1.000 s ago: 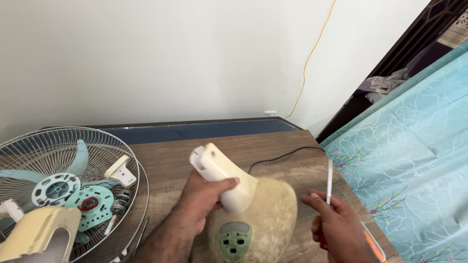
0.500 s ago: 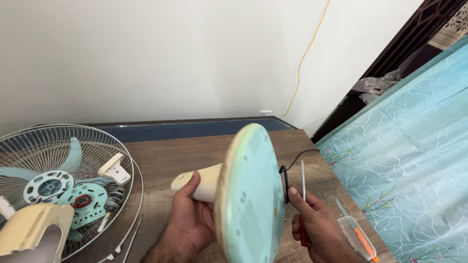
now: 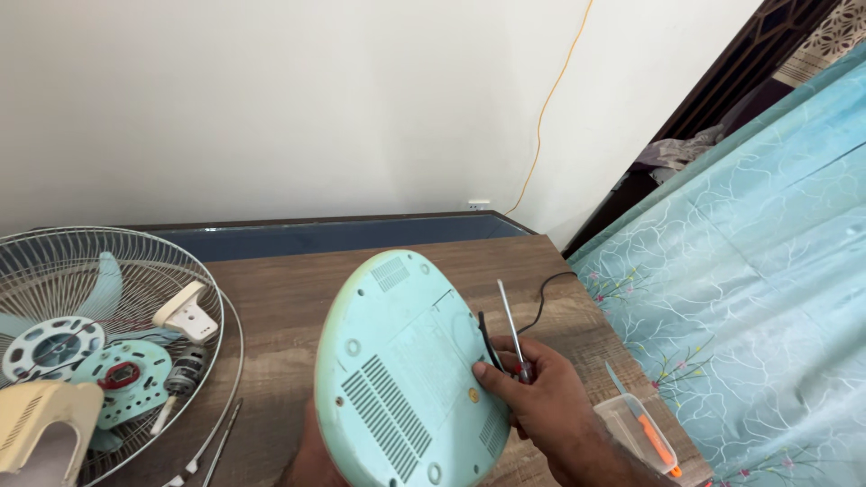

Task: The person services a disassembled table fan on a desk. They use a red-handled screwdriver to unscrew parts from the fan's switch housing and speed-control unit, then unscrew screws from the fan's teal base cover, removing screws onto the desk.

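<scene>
Tilting up at centre frame, the fan base (image 3: pixel 410 370) shows you its pale green underside, vents and screw holes facing you. It looks rigid, light plastic, bulky and smooth; grip the rim, not the vents. At nine o'clock lies the grille (image 3: pixel 108 271) with loose fan parts. Your right hand (image 3: pixel 541 406) presses the base's three o'clock edge, fingers closed around a screwdriver (image 3: pixel 510 325). Your left hand (image 3: pixel 311 455) sits behind the base at six o'clock; its grip is hidden.

The fan base (image 3: pixel 410 379) has swung right over, and its mint underside now faces up. The right hand (image 3: pixel 541 406) has shifted onto its edge, screwdriver (image 3: pixel 511 329) pointing upward; the left hand has slipped behind.
</scene>
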